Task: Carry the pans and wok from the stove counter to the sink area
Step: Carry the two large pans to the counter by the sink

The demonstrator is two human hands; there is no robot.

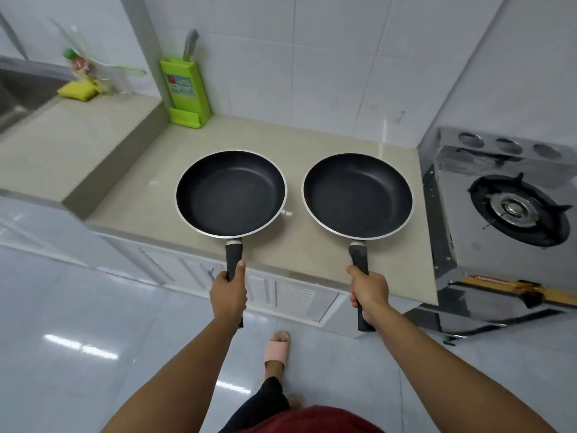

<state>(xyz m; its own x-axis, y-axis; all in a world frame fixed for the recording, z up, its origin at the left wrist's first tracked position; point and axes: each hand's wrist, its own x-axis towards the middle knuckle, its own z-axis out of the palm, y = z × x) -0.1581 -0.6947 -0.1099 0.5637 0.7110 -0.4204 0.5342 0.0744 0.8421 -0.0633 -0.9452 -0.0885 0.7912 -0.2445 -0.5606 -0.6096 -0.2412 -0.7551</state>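
Head view: left hand (229, 292) clenched around the black handle of the left pan (231, 193), right hand (368, 290) clenched around the handle of the right pan (357, 195); both pans sit side by side, apart, level, over the beige counter (312, 260), and I can't tell if they touch it. Gas stove (512, 210) is just right of the right pan, green knife block (184, 92) stands at the back wall, yellow sponge (77, 91) and sink (22, 89) lie far left.
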